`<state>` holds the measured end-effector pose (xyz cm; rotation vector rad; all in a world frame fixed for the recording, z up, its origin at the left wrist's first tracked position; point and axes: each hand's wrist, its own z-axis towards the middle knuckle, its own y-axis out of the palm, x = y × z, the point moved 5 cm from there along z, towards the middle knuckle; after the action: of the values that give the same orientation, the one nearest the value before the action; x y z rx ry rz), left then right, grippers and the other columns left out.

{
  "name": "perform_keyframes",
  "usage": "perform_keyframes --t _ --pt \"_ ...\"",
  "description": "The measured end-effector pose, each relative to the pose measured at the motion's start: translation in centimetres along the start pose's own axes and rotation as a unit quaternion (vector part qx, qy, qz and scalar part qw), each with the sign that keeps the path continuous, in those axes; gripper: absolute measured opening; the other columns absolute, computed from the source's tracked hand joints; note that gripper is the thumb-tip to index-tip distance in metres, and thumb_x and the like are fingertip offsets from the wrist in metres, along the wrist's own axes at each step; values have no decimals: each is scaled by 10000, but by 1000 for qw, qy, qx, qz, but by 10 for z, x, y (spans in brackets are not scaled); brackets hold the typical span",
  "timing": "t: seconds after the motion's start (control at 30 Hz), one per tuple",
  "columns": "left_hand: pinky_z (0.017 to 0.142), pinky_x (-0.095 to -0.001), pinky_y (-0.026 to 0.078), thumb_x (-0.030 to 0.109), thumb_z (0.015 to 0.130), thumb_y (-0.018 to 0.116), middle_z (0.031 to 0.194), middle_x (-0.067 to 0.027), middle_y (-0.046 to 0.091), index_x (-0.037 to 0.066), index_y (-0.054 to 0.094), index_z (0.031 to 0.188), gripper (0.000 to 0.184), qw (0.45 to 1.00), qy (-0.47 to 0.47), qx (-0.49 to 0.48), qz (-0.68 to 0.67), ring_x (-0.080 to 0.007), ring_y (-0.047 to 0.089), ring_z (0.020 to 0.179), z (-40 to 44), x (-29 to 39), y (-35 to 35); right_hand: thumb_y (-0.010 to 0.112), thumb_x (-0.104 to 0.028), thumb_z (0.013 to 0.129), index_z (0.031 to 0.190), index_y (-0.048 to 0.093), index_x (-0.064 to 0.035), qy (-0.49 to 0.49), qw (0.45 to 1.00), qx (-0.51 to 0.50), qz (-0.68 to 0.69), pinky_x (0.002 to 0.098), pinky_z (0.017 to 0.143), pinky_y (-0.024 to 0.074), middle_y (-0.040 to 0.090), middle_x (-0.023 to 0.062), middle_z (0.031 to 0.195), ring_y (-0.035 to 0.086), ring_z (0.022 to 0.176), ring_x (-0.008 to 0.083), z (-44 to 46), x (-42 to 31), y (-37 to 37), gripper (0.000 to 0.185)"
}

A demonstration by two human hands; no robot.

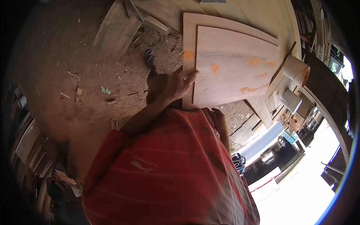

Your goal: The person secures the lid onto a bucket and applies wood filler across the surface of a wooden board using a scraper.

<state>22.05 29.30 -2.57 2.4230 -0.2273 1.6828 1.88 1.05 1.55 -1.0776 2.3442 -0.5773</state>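
A pale wooden panel [232, 62] with orange smeared patches lies in front of me, a raised board on a wider backing. My left hand [180, 85] is closed on its left edge, with one digit laid over the border and tip against the raised part. The other fingers are partly out of sight at the edge. My right hand [217, 115] is at the near side of the panel, close to my red shirt [161, 161]. Shadow and the shirt hide most of its fingers, and whether it touches the panel does not show.
Two whitish tubs [294, 71] stand right of the panel, beside a large wooden sheet [258, 11]. Boards [118, 30] lean at the back left. Wood scraps [110, 101] litter the dirt floor, and stacked timber [32, 146] lies at far left.
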Motion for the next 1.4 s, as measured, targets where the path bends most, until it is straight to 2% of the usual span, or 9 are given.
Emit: perform_keyframes --t 0.4,0.53,0.57,0.7,0.77,0.93,1.17,1.23,1.4 --pt "1016 -431 500 268 919 799 1291 -212 645 -25 450 1460 707 994 -52 92 19 -315 627 1226 -20 47 10 593 -270 1006 1167 720 6 -58 996 -28 66 452 918 537 713 267 1145 682 1101 424 16 8 -29 344" --pt "1112 -448 443 277 839 871 1459 -280 517 -23 278 1576 992 969 56 168 169 -383 534 1353 -39 37 29 592 -281 1009 1166 731 -11 -204 932 -207 -214 454 871 548 718 265 1123 705 1042 412 30 13 -44 342" --pt "1146 -454 414 296 803 896 1519 -305 433 -29 207 1599 1102 962 24 184 199 -413 472 1404 -45 37 36 595 -303 1015 1169 737 -28 -92 980 -166 -54 442 837 558 737 247 1046 725 987 385 16 -6 -73 345" --pt "1202 -458 363 340 726 943 1610 -364 276 -46 69 1630 1315 930 -113 195 290 -461 350 1491 -53 50 60 608 -399 1017 1004 763 -10 -202 958 -197 55 409 763 538 742 170 873 721 833 267 2 -45 -126 419" --pt "1094 -462 482 267 768 908 1504 -337 427 -49 71 1628 1241 938 -98 206 262 -409 522 1340 -52 21 55 614 -424 1016 1027 756 -9 -150 969 -191 37 417 761 539 743 184 902 723 850 279 5 -18 -133 439" --pt "1196 -460 373 252 863 833 1650 -294 243 -13 57 1649 1136 955 -54 183 226 -395 391 1462 -49 20 64 614 -357 1011 1026 728 5 -207 968 -103 100 433 778 558 740 200 911 721 840 337 0 69 -160 379" --pt "1195 -466 360 270 905 791 1641 -307 263 -17 90 1650 1062 944 -27 209 253 -387 382 1476 -51 31 64 615 -311 1028 1072 740 12 82 904 333 256 342 757 591 776 142 936 739 858 180 -14 276 -238 349" --pt "1185 -463 368 260 908 784 1624 -307 297 -26 100 1646 1047 934 -59 209 284 -380 401 1462 -47 44 77 622 -297 1014 1151 731 12 79 853 459 237 406 832 560 770 182 1020 727 922 264 -3 362 -273 356" --pt "993 -381 529 242 876 820 1310 -190 621 -53 383 1504 820 948 -58 205 235 -255 637 1160 -48 32 63 512 -357 1080 1586 413 -147 -6 715 626 -309 499 944 555 649 236 1348 665 1171 402 48 589 -363 557"
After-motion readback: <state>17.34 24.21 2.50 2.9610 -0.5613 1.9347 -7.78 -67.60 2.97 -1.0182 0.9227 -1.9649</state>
